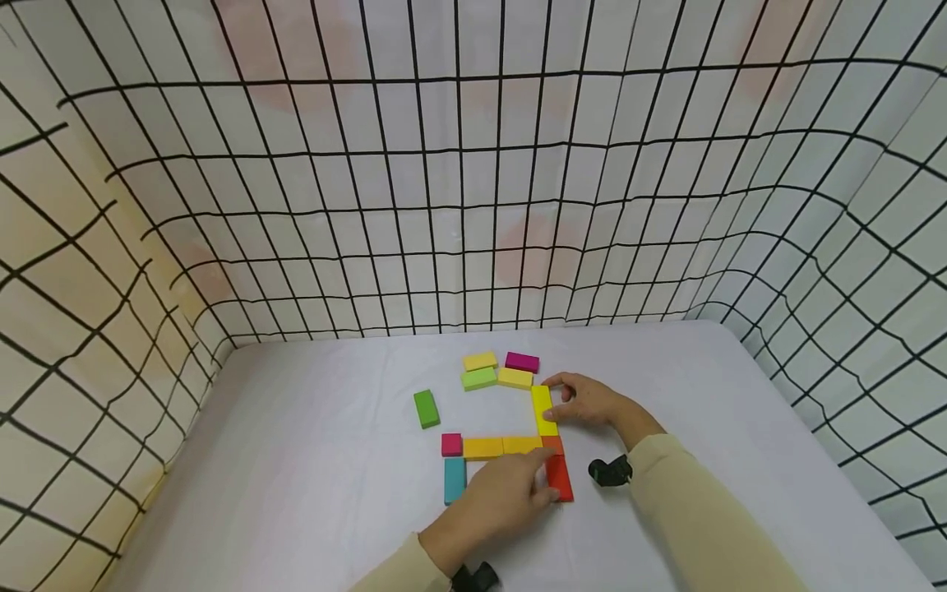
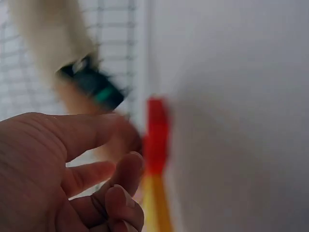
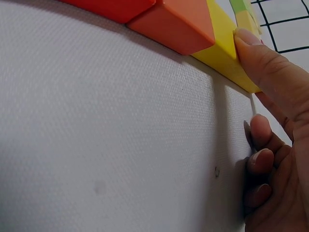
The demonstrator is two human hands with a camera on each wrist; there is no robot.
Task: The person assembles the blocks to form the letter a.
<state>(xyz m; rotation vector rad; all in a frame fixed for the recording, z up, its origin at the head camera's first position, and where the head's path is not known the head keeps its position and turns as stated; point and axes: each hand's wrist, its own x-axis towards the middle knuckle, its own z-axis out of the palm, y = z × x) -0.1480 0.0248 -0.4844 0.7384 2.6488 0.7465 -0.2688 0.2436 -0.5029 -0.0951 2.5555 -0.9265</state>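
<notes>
My right hand (image 1: 592, 400) is at a bright yellow block (image 1: 543, 409), thumb against its side and index finger at its far end; the right wrist view shows the thumb on the yellow block (image 3: 224, 53). Just nearer lies a short orange block (image 1: 552, 445), then a red block (image 1: 560, 478) in line. My left hand (image 1: 503, 497) touches these two along their left side, index tip by the orange block and thumb tip by the red one. Its fingers (image 2: 128, 169) are loosely bent beside the blurred red block (image 2: 157, 135). Two amber blocks (image 1: 483, 448) run left from the orange block.
A pink block (image 1: 451, 445) and a blue block (image 1: 455, 481) end the row at left. A green block (image 1: 427, 409) lies apart. Beyond are a lime block (image 1: 479, 378), two pale yellow blocks (image 1: 515, 377) and a magenta block (image 1: 522, 362). Black wire mesh (image 1: 459, 205) surrounds the white table (image 1: 311, 477).
</notes>
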